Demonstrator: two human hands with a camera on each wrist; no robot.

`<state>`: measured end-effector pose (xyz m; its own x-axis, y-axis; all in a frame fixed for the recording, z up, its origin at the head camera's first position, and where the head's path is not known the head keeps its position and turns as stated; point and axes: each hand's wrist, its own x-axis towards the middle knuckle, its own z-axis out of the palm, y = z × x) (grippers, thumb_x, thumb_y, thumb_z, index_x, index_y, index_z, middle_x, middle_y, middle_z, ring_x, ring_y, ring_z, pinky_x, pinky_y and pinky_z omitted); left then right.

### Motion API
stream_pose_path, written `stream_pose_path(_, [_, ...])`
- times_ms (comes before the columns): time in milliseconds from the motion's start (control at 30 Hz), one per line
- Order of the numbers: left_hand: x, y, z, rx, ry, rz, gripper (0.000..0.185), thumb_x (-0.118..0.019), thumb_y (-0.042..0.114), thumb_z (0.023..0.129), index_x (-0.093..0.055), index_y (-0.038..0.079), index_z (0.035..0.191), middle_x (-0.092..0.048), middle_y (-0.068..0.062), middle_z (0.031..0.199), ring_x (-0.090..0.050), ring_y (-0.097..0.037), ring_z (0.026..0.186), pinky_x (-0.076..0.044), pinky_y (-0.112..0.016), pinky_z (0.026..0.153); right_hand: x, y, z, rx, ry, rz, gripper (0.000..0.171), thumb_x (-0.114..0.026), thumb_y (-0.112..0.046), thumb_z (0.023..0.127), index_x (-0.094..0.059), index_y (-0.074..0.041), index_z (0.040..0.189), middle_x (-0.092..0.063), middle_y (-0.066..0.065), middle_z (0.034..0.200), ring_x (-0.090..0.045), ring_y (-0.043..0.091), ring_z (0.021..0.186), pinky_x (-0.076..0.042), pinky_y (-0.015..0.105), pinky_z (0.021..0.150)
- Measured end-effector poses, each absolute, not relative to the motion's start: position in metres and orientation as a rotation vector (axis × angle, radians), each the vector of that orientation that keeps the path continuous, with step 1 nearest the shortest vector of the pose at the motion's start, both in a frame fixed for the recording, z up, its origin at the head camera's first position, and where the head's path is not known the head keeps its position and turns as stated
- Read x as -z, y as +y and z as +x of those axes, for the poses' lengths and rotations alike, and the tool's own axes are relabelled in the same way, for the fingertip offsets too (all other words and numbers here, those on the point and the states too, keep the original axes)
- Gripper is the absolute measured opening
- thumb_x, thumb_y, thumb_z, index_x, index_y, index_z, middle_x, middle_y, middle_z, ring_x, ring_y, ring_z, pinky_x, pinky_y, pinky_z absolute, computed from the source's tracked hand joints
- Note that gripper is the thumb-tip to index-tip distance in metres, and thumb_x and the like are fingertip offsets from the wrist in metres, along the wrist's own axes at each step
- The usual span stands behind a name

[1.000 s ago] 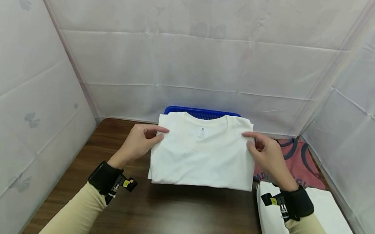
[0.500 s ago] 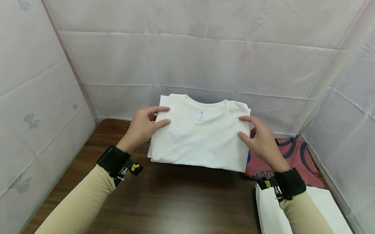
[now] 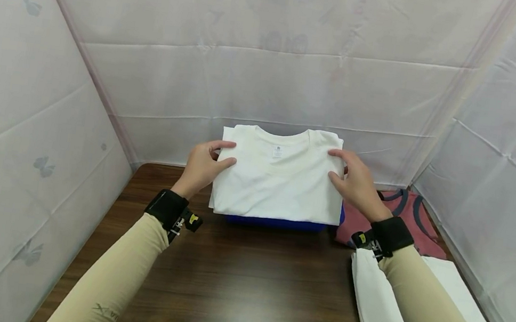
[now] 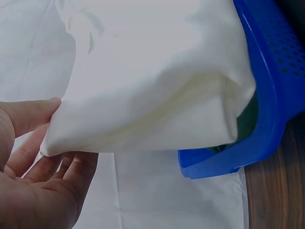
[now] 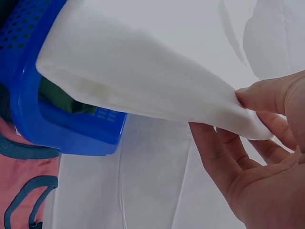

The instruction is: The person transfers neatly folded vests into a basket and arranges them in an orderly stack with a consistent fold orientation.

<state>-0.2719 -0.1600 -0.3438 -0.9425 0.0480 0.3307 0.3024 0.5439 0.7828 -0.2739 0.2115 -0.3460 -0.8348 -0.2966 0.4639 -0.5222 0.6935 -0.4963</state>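
Note:
A folded white T-shirt (image 3: pixel 279 185), its neckline toward the back wall and a small label inside the collar, is held up over a blue plastic basket (image 3: pixel 274 222). My left hand (image 3: pixel 201 167) pinches its left edge between thumb and fingers. On the opposite edge, my right hand (image 3: pixel 356 184) grips the cloth the same way. The left wrist view shows the shirt (image 4: pixel 143 95) hanging over the basket rim (image 4: pixel 274 109). Dark green cloth (image 5: pixel 62 98) shows inside the basket in the right wrist view; most of the basket is hidden beneath the shirt.
A pink shirt (image 3: pixel 411 228) with dark blue trim lies at the back right of the wooden table (image 3: pixel 234 276). In front of it rests folded white cloth (image 3: pixel 388 316), partly under my right arm. White sheeting (image 3: pixel 267 87) encloses the back and sides.
Both hands have moved the white T-shirt away from me and up in the view, over the basket. The basket's near side now shows below the shirt's lower edge.

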Motion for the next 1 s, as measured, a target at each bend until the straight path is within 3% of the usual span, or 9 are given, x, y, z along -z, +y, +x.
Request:
stream_pose_path(300, [0.344,-0.156,-0.284,1.277,-2.525,-0.277,0.038,-0.080,0.015,0.091,-0.073,0.011,0.128,-0.066,-0.013,0.134,-0.067,-0.027,0.095,-0.055,-0.036,0.075,0.347,0.213,-0.287,-0.925,-2.530,0.663,0.049,-0.062,0.004,0.096,-0.052,0.002,0.144,-0.053,0.026,0.141,-0.052,0.034,0.094,-0.044,0.045,0.077])
stream_pose_path(667, [0.347,-0.150,-0.299,1.265,-2.545,-0.236,0.036,-0.079,0.012,0.092,-0.073,0.008,0.127,-0.068,-0.015,0.129,-0.065,-0.028,0.095,-0.054,-0.037,0.077,0.350,0.212,-0.302,-0.904,-2.565,0.599,0.049,-0.061,0.004,0.096,-0.053,0.003,0.144,-0.054,0.026,0.137,-0.049,0.034,0.089,-0.042,0.046,0.079])
stream_pose_path(867, [0.349,-0.148,-0.307,1.273,-2.557,-0.220,0.036,-0.078,0.012,0.092,-0.073,0.008,0.128,-0.067,-0.015,0.131,-0.062,-0.027,0.096,-0.054,-0.039,0.082,0.349,0.209,-0.309,-0.896,-2.573,0.580,0.049,-0.061,0.004,0.095,-0.053,0.004,0.143,-0.052,0.029,0.142,-0.051,0.038,0.105,-0.042,0.052,0.094])
stream_pose_path(1000, [0.351,-0.147,-0.310,1.277,-2.574,-0.192,0.036,-0.078,0.013,0.092,-0.073,0.009,0.127,-0.066,-0.015,0.132,-0.061,-0.028,0.103,-0.054,-0.042,0.088,0.349,0.208,-0.311,-0.888,-2.598,0.552,0.050,-0.062,0.003,0.095,-0.054,0.004,0.144,-0.051,0.029,0.145,-0.050,0.041,0.125,-0.040,0.055,0.105])
